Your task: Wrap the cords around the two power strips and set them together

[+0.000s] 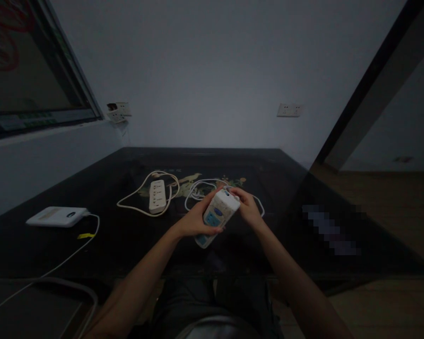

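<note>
My left hand (197, 219) wraps round a white power strip with blue sockets (216, 216), holding it tilted above the dark table (127, 240). At the strip's far end my right hand (246, 205) has its fingers pinched where a white cable (198, 188) comes out. That cable loops on the table just behind the strip. What the right fingers pinch is too small to make out.
A cream power strip (157, 196) with its coiled cord lies left of centre. Further left sits a flat white device (56, 216) with a white cable running to the near edge. Wall sockets (289, 110) are on the back wall; a window is at the left.
</note>
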Available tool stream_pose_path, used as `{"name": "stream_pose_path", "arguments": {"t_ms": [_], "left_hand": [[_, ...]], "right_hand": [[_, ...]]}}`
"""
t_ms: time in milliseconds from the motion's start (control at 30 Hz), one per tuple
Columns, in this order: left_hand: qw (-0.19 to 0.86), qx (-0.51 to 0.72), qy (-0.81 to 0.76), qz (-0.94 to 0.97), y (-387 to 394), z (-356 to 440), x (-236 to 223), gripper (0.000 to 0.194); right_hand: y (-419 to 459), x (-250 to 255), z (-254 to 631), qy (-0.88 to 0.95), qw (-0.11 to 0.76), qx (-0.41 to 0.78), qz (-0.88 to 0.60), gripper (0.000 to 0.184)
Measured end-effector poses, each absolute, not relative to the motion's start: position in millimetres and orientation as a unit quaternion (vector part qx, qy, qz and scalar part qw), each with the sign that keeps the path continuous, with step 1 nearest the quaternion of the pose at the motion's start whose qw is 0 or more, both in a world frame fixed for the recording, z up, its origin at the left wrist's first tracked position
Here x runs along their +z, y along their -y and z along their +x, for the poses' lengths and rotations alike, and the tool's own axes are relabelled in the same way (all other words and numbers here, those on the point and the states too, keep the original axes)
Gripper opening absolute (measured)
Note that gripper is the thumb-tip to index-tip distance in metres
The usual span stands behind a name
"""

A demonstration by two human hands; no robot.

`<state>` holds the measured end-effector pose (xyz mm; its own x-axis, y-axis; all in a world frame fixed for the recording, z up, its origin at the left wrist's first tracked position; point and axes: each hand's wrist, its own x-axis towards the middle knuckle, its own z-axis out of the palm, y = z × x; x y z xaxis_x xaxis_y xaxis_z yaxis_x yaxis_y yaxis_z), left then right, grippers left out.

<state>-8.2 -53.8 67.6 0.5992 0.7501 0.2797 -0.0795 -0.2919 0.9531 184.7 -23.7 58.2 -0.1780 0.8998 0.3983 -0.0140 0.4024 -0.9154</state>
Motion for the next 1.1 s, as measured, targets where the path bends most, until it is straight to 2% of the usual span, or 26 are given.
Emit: {"name": "stream_pose_path", "arguments": {"t_ms": [133, 267, 467, 567, 733, 833, 900, 1100], "left_hand": [[0.533, 0.39, -0.263, 0.704, 52, -6, 70, 0.093], [0.562, 0.337, -0.282, 0.7, 49, -8, 70, 0.076], [0.723, 0.218, -0.172, 0.632, 51, -8, 64, 0.082], [0.741, 0.212, -0.152, 0.619, 55, -7, 61, 0.083], [0.698, 0.318, -0.185, 0.615, 53, -4, 60, 0.081], [0.63, 0.423, -0.252, 0.6, 45, -7, 64, 0.068], [0.588, 0.464, -0.301, 0.59, 39, -11, 67, 0.06], [0.542, 0.42, -0.377, 0.623, 27, -27, 72, 0.061]], "right_hand": [[23, 58, 184, 0.624, 0.561, 0.408, -0.359, 0.018], [22, 57, 187, 0.606, 0.583, 0.378, -0.387, 0.022], [23, 57, 187, 0.624, 0.571, 0.384, -0.37, 0.025], [26, 56, 185, 0.675, 0.521, 0.397, -0.34, 0.023], [29, 43, 182, 0.731, 0.455, 0.389, -0.328, 0.024], [30, 37, 185, 0.774, 0.355, 0.38, -0.361, 0.026], [28, 36, 189, 0.8, 0.321, 0.341, -0.376, 0.023], [22, 45, 209, 0.798, 0.339, 0.222, -0.447, 0.016]]}}
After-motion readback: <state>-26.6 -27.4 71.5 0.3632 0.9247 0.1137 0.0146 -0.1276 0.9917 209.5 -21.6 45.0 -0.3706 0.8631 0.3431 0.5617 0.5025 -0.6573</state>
